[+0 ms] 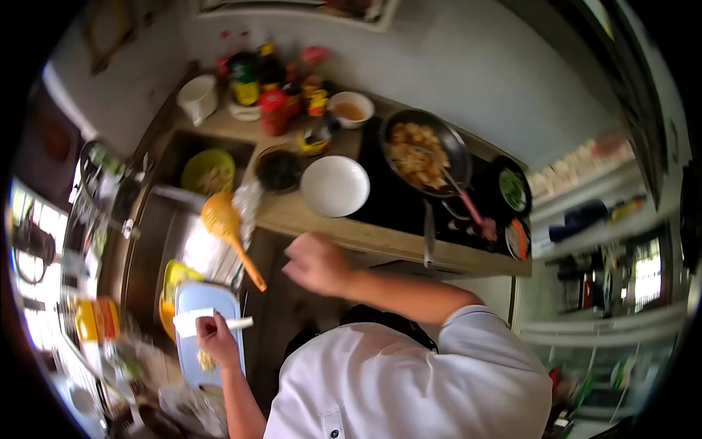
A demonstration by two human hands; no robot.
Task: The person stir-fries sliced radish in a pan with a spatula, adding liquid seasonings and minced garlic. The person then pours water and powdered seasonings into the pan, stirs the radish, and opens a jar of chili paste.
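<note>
My left hand (217, 342) is closed around a knife (240, 323) that looks white, its broad part to the left of my fingers and a narrow handle to the right. Under it lies a light blue cutting board (189, 293), with a small pile of pale chopped food (206, 361) on it near my wrist. My right hand (318, 265) is in the air in front of the counter edge, below a white bowl (335, 186). Motion smears its fingers, which look curled; I see nothing in them.
A wok (462, 150) of browned cubes with a pink-handled spatula (468, 205) sits on the black stove. An orange strainer (221, 216) extends over the sink edge, handle toward me. A green basin (232, 172) stands in the sink. Bottles and jars (273, 113) line the wall.
</note>
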